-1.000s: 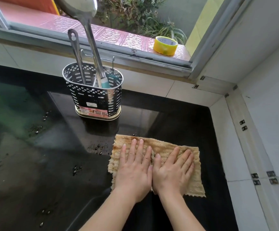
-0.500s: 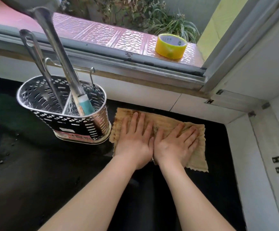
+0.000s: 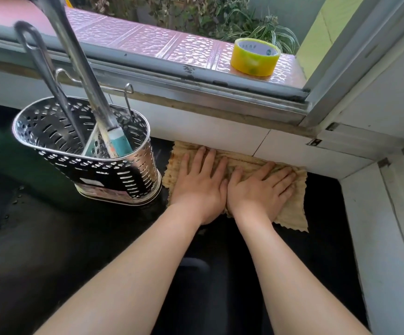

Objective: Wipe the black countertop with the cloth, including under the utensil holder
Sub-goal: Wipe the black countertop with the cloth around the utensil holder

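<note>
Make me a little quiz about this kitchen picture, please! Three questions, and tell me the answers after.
1. True or false: both hands lie flat on the cloth.
2. What stands on the black countertop just left of the cloth? A) a kettle B) a metal utensil holder C) a plate
3. What yellow thing sits on the pink window ledge?

Key:
1. True. The left hand and right hand press down side by side, fingers spread.
2. B, the utensil holder.
3. A roll of yellow tape.
</note>
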